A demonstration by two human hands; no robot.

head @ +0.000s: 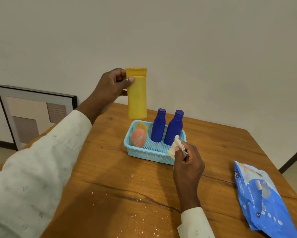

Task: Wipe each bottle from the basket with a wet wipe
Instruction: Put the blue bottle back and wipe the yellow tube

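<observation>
While the left hand (112, 83) pinches the yellow bottle (137, 93) near its cap, high above the basket (151, 156), it could slip. The right hand (187, 162) clutches the wet wipe (176, 147) just beside the basket.

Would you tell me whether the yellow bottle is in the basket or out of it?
Out: the left hand holds the yellow bottle above the basket.
</observation>
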